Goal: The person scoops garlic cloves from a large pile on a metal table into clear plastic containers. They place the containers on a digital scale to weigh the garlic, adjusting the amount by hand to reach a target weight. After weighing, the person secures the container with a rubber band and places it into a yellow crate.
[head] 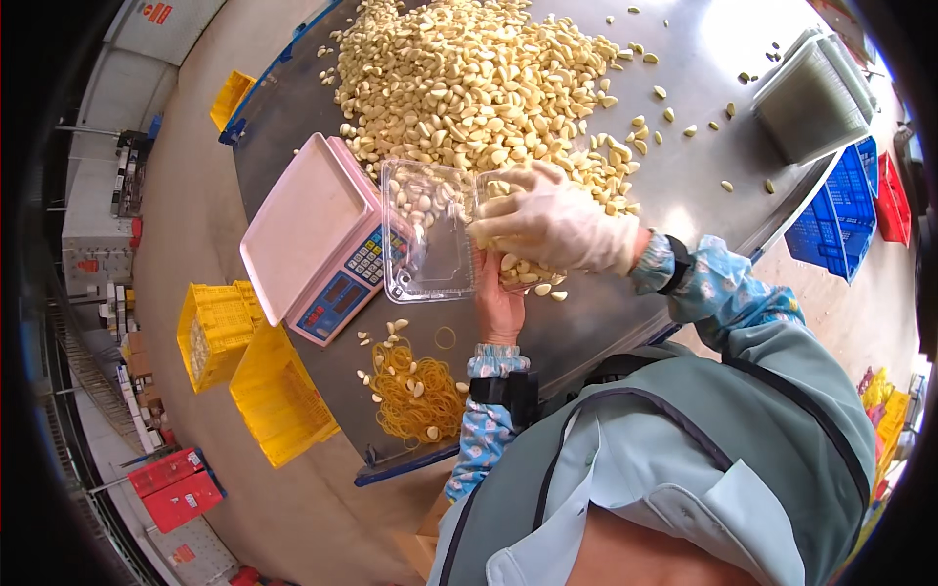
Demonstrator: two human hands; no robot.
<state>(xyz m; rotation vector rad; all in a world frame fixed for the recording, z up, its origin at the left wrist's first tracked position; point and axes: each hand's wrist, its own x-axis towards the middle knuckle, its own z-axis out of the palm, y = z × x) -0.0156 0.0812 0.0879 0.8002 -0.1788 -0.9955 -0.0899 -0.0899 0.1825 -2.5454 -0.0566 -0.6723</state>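
Observation:
My left hand [500, 308], bare below a printed sleeve cover, grips a clear plastic clamshell container [432, 284] from the near side. The clamshell's lid half lies folded open to the left, beside the scale. Garlic cloves [522, 271] fill part of the other half. Over that half is my right hand [557, 220] in a whitish glove, its fingers bent across the cloves and the hinge side. Its palm hides whether it holds any cloves. Just beyond both hands spreads a big heap of peeled garlic cloves [469, 80].
A pink digital scale [311, 227] stands left on the metal table [608, 322]. Rubber bands [414, 392] with stray cloves lie nearer me. Stacked clear containers [813, 99] stand at the far right. Yellow crates [282, 395] and blue baskets [835, 212] flank the table.

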